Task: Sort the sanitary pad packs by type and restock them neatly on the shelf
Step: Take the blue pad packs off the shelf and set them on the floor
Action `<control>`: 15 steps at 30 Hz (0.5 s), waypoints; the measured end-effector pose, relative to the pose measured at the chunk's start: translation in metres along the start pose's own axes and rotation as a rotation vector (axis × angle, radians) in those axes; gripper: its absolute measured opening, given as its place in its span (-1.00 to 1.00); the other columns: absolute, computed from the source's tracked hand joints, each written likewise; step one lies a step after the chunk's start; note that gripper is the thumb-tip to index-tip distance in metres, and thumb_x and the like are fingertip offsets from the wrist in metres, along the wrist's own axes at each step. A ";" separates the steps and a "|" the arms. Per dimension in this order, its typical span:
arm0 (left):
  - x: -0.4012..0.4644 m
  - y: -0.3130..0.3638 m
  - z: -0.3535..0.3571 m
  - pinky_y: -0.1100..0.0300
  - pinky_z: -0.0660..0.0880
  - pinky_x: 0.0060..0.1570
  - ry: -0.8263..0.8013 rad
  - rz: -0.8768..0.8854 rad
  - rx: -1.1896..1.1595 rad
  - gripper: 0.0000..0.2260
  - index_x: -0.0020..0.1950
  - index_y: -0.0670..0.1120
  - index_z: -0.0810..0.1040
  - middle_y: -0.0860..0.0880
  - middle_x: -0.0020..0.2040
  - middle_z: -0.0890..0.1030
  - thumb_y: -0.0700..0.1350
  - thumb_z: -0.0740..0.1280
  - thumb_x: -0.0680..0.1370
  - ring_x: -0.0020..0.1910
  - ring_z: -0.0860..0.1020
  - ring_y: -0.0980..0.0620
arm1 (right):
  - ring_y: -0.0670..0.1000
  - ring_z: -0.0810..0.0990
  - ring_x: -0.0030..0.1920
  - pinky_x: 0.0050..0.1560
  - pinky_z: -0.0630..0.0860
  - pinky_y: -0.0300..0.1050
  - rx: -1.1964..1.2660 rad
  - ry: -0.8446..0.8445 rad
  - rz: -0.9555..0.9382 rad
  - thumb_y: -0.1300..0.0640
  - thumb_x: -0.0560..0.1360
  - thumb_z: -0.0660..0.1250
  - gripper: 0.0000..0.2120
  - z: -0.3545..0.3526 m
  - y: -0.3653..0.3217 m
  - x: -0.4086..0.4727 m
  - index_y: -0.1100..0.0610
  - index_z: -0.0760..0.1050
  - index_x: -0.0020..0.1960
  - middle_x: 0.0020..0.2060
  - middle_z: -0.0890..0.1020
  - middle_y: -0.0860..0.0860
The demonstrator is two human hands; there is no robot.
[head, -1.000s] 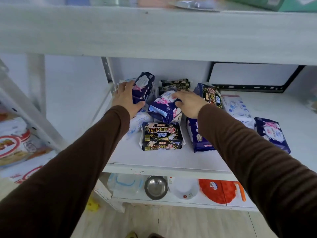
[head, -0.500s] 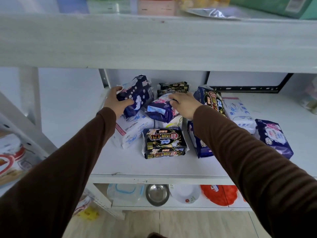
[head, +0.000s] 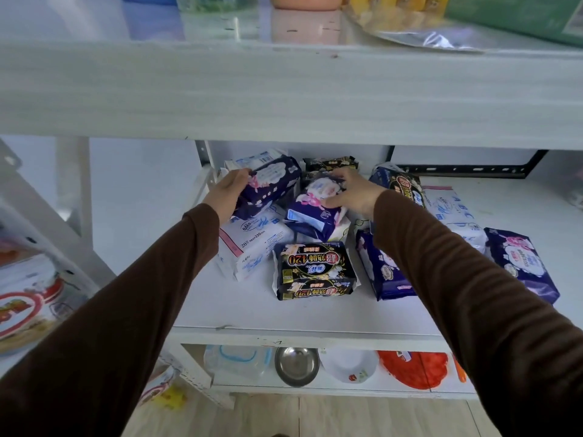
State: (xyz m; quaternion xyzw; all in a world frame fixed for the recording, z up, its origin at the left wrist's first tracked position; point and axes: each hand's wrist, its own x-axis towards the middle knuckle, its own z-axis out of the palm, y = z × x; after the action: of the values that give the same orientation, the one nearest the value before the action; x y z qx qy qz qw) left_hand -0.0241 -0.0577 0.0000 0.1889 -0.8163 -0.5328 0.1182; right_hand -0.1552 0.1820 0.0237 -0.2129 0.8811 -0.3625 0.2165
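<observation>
- The upper shelf board [head: 284, 89] hid the back of the shelf [head: 239, 307], and a black pack [head: 329, 164] back there was hard to read
- The left hand [head: 228, 193] had its grip curled round a dark blue pack [head: 269, 184], lifted over a white pack [head: 252, 244]
- The right hand [head: 353, 192] had its grip round another blue pack [head: 315, 209], tilted in the pile
- A black and gold pack [head: 314, 269] lay flat in front
- More packs lay under the right sleeve [head: 473, 294], partly hidden
- Below stood a metal bowl [head: 296, 364] and a white bowl [head: 348, 365]
</observation>
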 end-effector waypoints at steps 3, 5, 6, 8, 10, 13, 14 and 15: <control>0.004 0.003 0.000 0.26 0.57 -0.31 0.046 -0.121 -0.194 -0.67 0.43 -0.06 0.38 -0.20 0.26 0.53 -0.09 0.25 0.66 -0.08 0.58 0.00 | 0.16 0.25 0.51 0.46 0.32 0.18 0.038 -0.064 0.061 0.08 0.27 0.65 0.17 -0.009 0.005 0.005 0.00 -0.06 0.62 0.59 0.08 0.09; 0.005 0.007 0.000 0.35 0.50 -0.49 0.028 -0.234 -0.277 -0.55 0.47 -0.10 0.31 -0.18 0.18 0.51 -0.15 0.35 0.60 -0.17 0.55 0.05 | 0.16 0.30 0.49 0.45 0.34 0.20 0.109 -0.153 0.105 -0.02 0.08 0.72 0.39 -0.013 0.005 0.003 -0.03 -0.13 0.62 0.59 0.13 0.10; 0.007 0.007 -0.001 0.36 0.48 -0.51 -0.001 -0.278 -0.281 -0.51 0.46 -0.14 0.29 -0.18 0.15 0.51 -0.16 0.38 0.58 -0.19 0.54 0.06 | 0.17 0.37 0.45 0.41 0.38 0.22 0.156 -0.191 0.131 -0.03 -0.01 0.74 0.47 -0.014 0.005 0.001 -0.04 -0.15 0.62 0.57 0.19 0.11; 0.009 0.008 -0.002 0.33 0.50 -0.46 -0.089 -0.337 -0.199 -0.56 0.37 -0.20 0.39 -0.15 0.04 0.59 -0.09 0.40 0.57 -0.24 0.57 0.07 | 0.17 0.47 0.36 0.33 0.46 0.25 0.242 -0.239 0.171 0.05 0.00 0.72 0.46 -0.016 0.005 -0.002 -0.03 -0.17 0.62 0.52 0.28 0.13; 0.007 0.013 -0.001 0.38 0.46 -0.44 -0.198 -0.354 -0.078 -0.71 0.17 -0.18 0.53 -0.04 -0.20 0.67 -0.01 0.39 0.56 -0.39 0.60 0.15 | 0.16 0.48 0.36 0.33 0.47 0.24 0.205 -0.244 0.173 0.03 -0.02 0.73 0.47 -0.018 0.005 -0.004 -0.01 -0.16 0.62 0.49 0.32 0.13; 0.006 0.016 0.002 0.38 0.44 -0.44 -0.248 -0.337 -0.026 -0.70 0.12 -0.23 0.59 -0.02 -0.30 0.67 -0.04 0.43 0.52 -0.46 0.60 0.19 | 0.15 0.54 0.30 0.33 0.49 0.19 0.084 -0.212 0.165 -0.22 -0.22 0.73 0.47 -0.020 0.014 0.004 0.12 0.13 0.55 0.37 0.50 0.12; 0.007 0.017 0.002 0.37 0.45 -0.43 -0.229 -0.311 -0.033 -0.68 0.15 -0.25 0.55 -0.05 -0.23 0.65 -0.08 0.45 0.51 -0.42 0.61 0.17 | 0.15 0.57 0.26 0.30 0.51 0.17 0.079 -0.185 0.150 -0.26 -0.21 0.72 0.39 -0.020 0.020 0.008 0.13 0.22 0.49 0.32 0.54 0.10; 0.004 0.019 0.002 0.34 0.46 -0.45 -0.184 -0.291 -0.035 -0.66 0.17 -0.24 0.47 -0.06 -0.16 0.61 -0.12 0.47 0.50 -0.36 0.61 0.14 | 0.14 0.58 0.23 0.27 0.53 0.17 0.078 -0.153 0.136 -0.29 -0.21 0.71 0.37 -0.020 0.027 0.014 0.11 0.24 0.46 0.31 0.55 0.09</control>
State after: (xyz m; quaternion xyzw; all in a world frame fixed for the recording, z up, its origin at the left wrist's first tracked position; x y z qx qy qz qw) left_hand -0.0322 -0.0506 0.0167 0.2536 -0.7783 -0.5734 -0.0322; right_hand -0.1828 0.2029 0.0135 -0.1713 0.8596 -0.3635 0.3155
